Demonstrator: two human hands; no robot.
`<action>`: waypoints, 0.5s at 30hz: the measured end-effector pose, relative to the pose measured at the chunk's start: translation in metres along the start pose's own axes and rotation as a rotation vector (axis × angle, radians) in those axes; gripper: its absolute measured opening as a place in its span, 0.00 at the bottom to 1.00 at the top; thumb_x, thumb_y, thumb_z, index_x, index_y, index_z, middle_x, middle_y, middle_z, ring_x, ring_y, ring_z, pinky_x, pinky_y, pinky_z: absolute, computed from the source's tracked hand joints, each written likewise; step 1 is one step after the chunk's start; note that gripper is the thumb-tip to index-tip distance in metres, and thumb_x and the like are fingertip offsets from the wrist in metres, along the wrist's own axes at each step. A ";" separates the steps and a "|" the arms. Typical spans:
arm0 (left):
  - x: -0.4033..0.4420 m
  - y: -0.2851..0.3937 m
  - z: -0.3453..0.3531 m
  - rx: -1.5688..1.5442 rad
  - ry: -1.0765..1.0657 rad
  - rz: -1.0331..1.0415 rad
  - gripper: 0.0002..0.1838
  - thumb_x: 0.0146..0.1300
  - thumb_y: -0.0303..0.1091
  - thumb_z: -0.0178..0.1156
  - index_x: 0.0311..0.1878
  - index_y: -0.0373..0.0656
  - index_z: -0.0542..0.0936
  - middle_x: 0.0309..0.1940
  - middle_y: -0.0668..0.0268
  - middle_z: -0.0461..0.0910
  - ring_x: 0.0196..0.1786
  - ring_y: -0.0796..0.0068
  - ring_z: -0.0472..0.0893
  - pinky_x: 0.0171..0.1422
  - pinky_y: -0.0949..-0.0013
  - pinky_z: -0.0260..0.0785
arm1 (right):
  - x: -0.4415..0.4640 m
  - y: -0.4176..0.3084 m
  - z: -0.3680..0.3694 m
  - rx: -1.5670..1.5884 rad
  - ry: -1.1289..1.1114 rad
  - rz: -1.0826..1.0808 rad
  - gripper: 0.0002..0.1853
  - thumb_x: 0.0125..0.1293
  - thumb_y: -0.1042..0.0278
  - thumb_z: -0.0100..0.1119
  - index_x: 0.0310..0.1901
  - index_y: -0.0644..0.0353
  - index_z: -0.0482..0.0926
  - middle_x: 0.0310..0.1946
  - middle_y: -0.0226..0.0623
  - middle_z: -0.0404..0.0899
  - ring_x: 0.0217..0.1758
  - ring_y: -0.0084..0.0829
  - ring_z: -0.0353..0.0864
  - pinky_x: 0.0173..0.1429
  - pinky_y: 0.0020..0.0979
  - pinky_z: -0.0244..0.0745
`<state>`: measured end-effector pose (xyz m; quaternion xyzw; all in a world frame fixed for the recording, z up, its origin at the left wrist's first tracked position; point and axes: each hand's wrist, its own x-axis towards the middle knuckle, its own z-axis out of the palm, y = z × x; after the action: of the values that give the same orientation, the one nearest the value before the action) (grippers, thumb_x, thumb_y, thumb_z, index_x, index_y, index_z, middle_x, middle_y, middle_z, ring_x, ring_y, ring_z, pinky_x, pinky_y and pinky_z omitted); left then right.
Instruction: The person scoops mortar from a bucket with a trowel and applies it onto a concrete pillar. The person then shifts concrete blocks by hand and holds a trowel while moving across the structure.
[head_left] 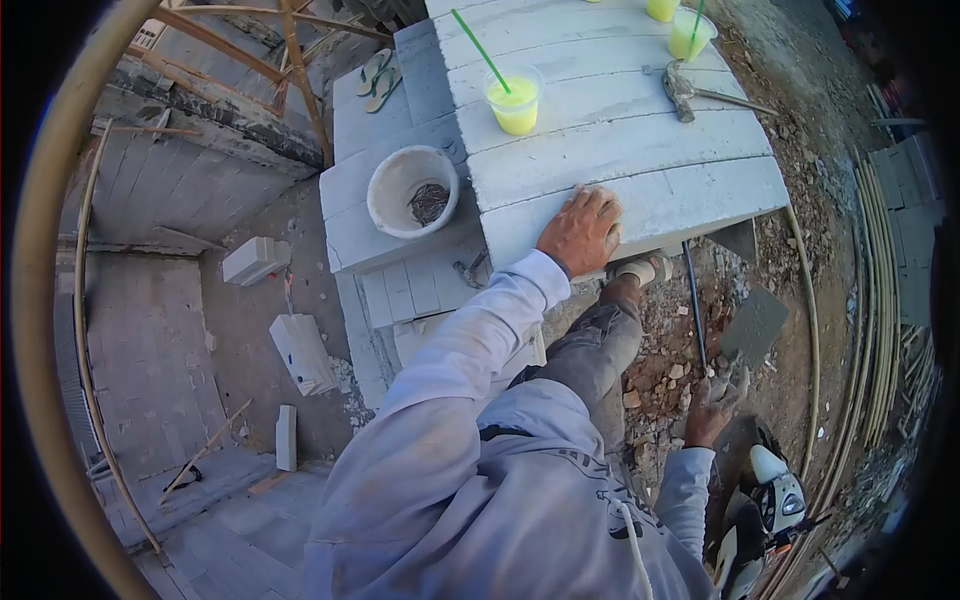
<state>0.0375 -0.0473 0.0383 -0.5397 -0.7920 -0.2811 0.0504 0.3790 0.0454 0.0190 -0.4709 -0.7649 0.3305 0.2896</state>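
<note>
Mid-frame, the left hand (582, 230) rests unclenched on the block (700, 207), likely for balance, while at lower right the right hand (714, 408) sits by the rod (695, 302), grip unclear.

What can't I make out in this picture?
All in the head view:
Left hand: its palm is hidden under the back of the hand.
Right hand: too small and blurred to tell whether its fingers grip the dark rod.
Bucket: the dark pieces inside are too small to identify.
Motorbike: partly cut off by the bottom edge.
</note>
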 end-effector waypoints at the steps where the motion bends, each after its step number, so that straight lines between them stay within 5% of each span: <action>1: 0.001 0.002 0.001 0.005 0.000 0.000 0.14 0.56 0.35 0.57 0.45 0.41 0.71 0.47 0.59 0.69 0.55 0.55 0.69 0.67 0.51 0.58 | -0.026 0.027 -0.017 -0.025 0.034 0.122 0.26 0.61 0.62 0.59 0.58 0.67 0.68 0.53 0.53 0.71 0.54 0.42 0.73 0.57 0.35 0.67; 3: 0.004 0.003 0.005 -0.013 0.013 0.049 0.14 0.54 0.31 0.59 0.44 0.41 0.72 0.47 0.58 0.69 0.53 0.53 0.69 0.63 0.53 0.61 | -0.074 0.129 -0.048 -0.578 -0.235 0.502 0.26 0.55 0.59 0.63 0.50 0.71 0.74 0.44 0.56 0.76 0.48 0.45 0.77 0.51 0.34 0.71; 5: 0.004 0.004 0.010 0.047 0.006 0.120 0.13 0.56 0.30 0.58 0.44 0.40 0.71 0.48 0.56 0.70 0.53 0.53 0.69 0.60 0.55 0.62 | -0.103 0.121 -0.070 -0.216 -0.226 1.044 0.13 0.48 0.66 0.62 0.34 0.66 0.82 0.29 0.51 0.80 0.35 0.44 0.79 0.43 0.38 0.72; 7: 0.004 0.011 0.008 0.065 -0.037 0.128 0.12 0.57 0.29 0.57 0.45 0.39 0.70 0.48 0.55 0.70 0.54 0.53 0.69 0.59 0.56 0.63 | -0.178 0.175 -0.076 -0.608 -0.606 0.534 0.21 0.45 0.59 0.66 0.33 0.72 0.80 0.31 0.55 0.81 0.35 0.51 0.81 0.41 0.41 0.75; 9: 0.002 0.004 0.016 0.132 -0.035 0.208 0.12 0.60 0.30 0.55 0.46 0.38 0.70 0.49 0.55 0.70 0.55 0.54 0.69 0.60 0.57 0.62 | -0.237 0.169 -0.063 -0.037 -0.058 1.276 0.18 0.48 0.60 0.62 0.33 0.70 0.80 0.34 0.56 0.80 0.38 0.50 0.81 0.44 0.42 0.75; 11: 0.000 0.009 0.014 0.167 -0.066 0.209 0.12 0.61 0.29 0.54 0.48 0.37 0.70 0.50 0.54 0.70 0.56 0.54 0.69 0.60 0.56 0.62 | -0.283 0.147 -0.049 -0.101 -0.052 1.273 0.14 0.50 0.62 0.58 0.29 0.68 0.80 0.28 0.54 0.80 0.36 0.45 0.82 0.37 0.38 0.75; 12: -0.002 0.009 0.013 0.167 -0.067 0.241 0.12 0.62 0.29 0.53 0.48 0.37 0.70 0.51 0.52 0.69 0.56 0.53 0.69 0.60 0.56 0.62 | -0.293 0.136 -0.053 -0.388 -0.510 0.987 0.15 0.48 0.62 0.58 0.30 0.69 0.79 0.33 0.56 0.79 0.40 0.51 0.80 0.41 0.41 0.76; 13: -0.003 0.007 0.014 0.143 -0.101 0.216 0.13 0.64 0.31 0.51 0.49 0.35 0.70 0.51 0.51 0.70 0.56 0.51 0.68 0.60 0.56 0.61 | -0.311 0.125 -0.045 -0.367 -0.295 1.026 0.16 0.50 0.62 0.52 0.32 0.69 0.79 0.36 0.56 0.79 0.42 0.52 0.79 0.48 0.43 0.75; 15: -0.006 0.003 0.019 0.063 -0.094 0.136 0.16 0.66 0.36 0.50 0.49 0.33 0.70 0.48 0.50 0.71 0.53 0.50 0.69 0.59 0.56 0.60 | -0.330 0.098 -0.040 -0.216 -0.240 1.208 0.18 0.49 0.62 0.50 0.36 0.67 0.80 0.39 0.57 0.79 0.45 0.51 0.79 0.52 0.42 0.73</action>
<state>0.0467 -0.0417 0.0213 -0.6030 -0.7634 -0.2263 0.0489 0.5892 -0.2128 -0.0764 -0.8065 -0.4200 0.4073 -0.0854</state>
